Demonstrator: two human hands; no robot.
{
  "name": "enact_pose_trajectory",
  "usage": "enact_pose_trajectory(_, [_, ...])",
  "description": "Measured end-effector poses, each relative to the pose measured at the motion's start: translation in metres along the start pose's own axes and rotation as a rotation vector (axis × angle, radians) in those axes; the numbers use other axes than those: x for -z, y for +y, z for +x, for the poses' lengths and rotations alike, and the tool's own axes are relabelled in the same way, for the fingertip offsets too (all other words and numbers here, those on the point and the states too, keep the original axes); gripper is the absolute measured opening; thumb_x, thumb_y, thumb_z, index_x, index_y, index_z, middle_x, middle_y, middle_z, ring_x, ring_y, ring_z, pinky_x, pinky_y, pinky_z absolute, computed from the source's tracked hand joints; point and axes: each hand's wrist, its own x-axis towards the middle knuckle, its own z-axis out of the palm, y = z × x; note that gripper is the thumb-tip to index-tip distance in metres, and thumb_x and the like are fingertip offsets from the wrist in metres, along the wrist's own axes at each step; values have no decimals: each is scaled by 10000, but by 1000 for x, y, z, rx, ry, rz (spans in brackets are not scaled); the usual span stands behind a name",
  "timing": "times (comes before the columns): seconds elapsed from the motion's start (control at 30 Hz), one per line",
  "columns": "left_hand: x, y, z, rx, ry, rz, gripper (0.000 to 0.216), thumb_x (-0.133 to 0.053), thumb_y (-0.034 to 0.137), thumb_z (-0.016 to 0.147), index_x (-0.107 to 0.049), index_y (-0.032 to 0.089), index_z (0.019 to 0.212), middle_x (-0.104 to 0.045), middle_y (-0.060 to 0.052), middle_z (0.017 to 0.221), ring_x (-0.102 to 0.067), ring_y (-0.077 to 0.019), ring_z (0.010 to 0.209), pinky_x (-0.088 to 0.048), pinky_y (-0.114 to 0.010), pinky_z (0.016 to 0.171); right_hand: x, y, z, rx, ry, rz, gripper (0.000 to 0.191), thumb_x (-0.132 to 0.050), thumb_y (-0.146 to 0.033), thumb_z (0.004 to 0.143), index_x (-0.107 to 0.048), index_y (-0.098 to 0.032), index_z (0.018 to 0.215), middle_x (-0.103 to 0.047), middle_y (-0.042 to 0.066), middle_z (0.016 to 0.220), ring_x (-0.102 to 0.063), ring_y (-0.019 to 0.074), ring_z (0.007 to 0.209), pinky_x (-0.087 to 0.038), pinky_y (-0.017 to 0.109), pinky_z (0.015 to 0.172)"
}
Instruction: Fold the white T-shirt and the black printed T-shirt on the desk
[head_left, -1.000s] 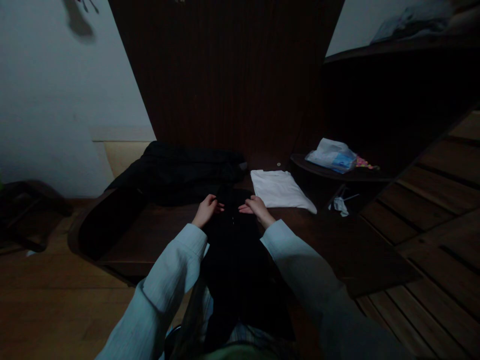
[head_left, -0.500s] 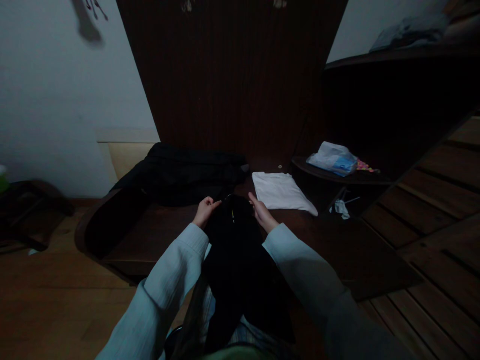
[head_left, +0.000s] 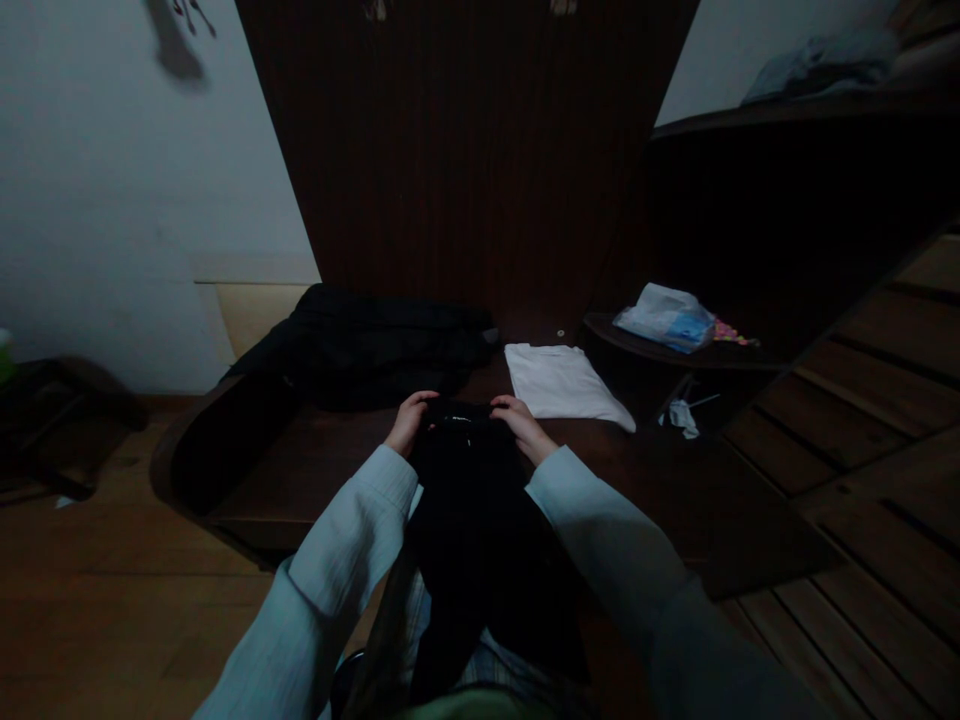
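A pair of black trousers point(head_left: 472, 520) hangs from my two hands, waist end away from me and two legs spreading toward my lap. My left hand point(head_left: 408, 422) pinches the left corner of the waistband. At the right corner, my right hand point(head_left: 523, 425) grips the same band between thumb and fingers. The waistband is drawn fairly straight, with a small pale mark at its middle. Just beyond my right hand, a folded white cloth point(head_left: 566, 382) lies on the dark wooden bench point(head_left: 300, 480).
A dark garment point(head_left: 367, 345) lies along the back left of the bench. To the right, a plastic-wrapped packet point(head_left: 666, 318) rests on a low shelf, with a crumpled white piece point(head_left: 683, 417) below. A dark stool point(head_left: 60, 420) stands at far left.
My fingers have closed over the waistband corners, the right thumb no longer sticking up. The top edge of the trousers has gone from bunched to straighter and sits slightly lower.
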Motion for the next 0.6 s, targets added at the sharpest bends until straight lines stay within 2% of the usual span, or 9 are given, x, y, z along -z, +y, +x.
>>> enact_pose_trajectory(0.1, [0, -3, 3, -5, 44, 56, 359, -390, 86, 583, -595, 132, 874, -507, 14, 589, -466, -87, 436, -409, -188, 399, 0, 2, 0, 30, 13, -104, 203, -505, -139, 526, -563, -192, 713, -497, -72, 545, -487, 115, 535, -380, 219, 509])
enact_pose_trajectory(0.17, [1, -5, 5, -13, 47, 82, 373, -394, 85, 583, -597, 130, 892, -504, 21, 566, -453, -85, 413, -411, -197, 405, 0, 4, 0, 69, 9, -205, 232, -497, -137, 552, -584, -190, 761, -546, -52, 615, -532, 131, 594, -430, 248, 573])
enact_pose_trajectory(0.23, [4, -8, 7, -26, 45, 131, 388, -405, 76, 580, -600, 131, 911, -504, 31, 545, -440, -82, 398, -404, -196, 412, 2, 4, -2, 149, 13, -336, 295, -525, -139, 573, -601, -189, 854, -611, -15, 762, -579, 160, 732, -462, 297, 699])
enact_pose_trajectory(0.3, [7, -11, 8, -41, 46, 193, 388, -407, 58, 575, -605, 127, 901, -513, 32, 541, -443, -80, 406, -404, -193, 433, 4, 4, -3, 238, 32, -468, 386, -579, -149, 585, -594, -188, 969, -630, 27, 939, -577, 188, 899, -438, 342, 835])
enact_pose_trajectory(0.4, [11, -13, 6, -60, 54, 261, 365, -392, 39, 580, -612, 127, 858, -556, 10, 606, -498, -96, 483, -434, -209, 515, 9, 3, -6, 294, 24, -585, 476, -618, -169, 617, -556, -179, 1089, -603, 71, 1097, -544, 203, 1031, -400, 366, 924])
enact_pose_trajectory(0.5, [14, -12, -4, -172, 35, 461, 413, -372, 31, 612, -592, 146, 942, -603, -25, 739, -566, -139, 633, -460, -255, 635, 12, 1, -12, 336, -39, -634, 497, -600, -149, 655, -525, -184, 1144, -588, 73, 1146, -549, 190, 1047, -408, 352, 935])
enact_pose_trajectory(0.6, [15, -12, -18, -348, -78, 798, 530, -355, 8, 636, -495, 152, 1126, -622, -61, 856, -593, -179, 782, -454, -302, 745, 14, 0, -22, 423, -80, -751, 520, -557, -110, 682, -491, -191, 1192, -587, 72, 1155, -561, 192, 1036, -424, 350, 927])
